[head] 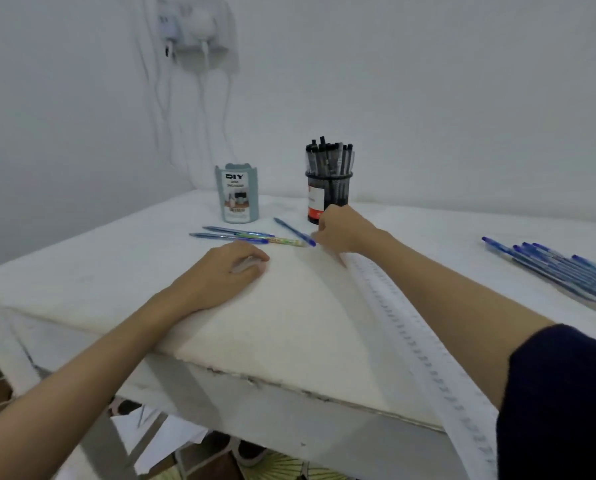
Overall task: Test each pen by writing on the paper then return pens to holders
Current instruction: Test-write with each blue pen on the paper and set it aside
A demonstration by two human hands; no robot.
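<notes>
My right hand (pixel 341 230) reaches forward, and its curled fingertips pinch the near end of a blue pen (pixel 293 231) that lies on the table. My left hand (pixel 230 268) rests on the white paper (pixel 272 323) with fingers loosely curled, holding nothing. The paper's right edge (pixel 410 341) curls up and shows a row of small pen marks. A blue-grey DIY holder (pixel 237 194) stands behind, with no pens showing above its rim. A black mesh holder (pixel 329 194) is full of black pens. Two blue pens (pixel 234 233) and a green patterned pen (pixel 282 241) lie beside the paper.
Several blue pens (pixel 559 271) lie in a bunch at the table's right. A wall socket with chargers and hanging cables (pixel 196 32) sits above the back left corner. The table's worn front edge (pixel 289 386) is close to me. Loose sheets (pixel 158 431) lie on the floor below.
</notes>
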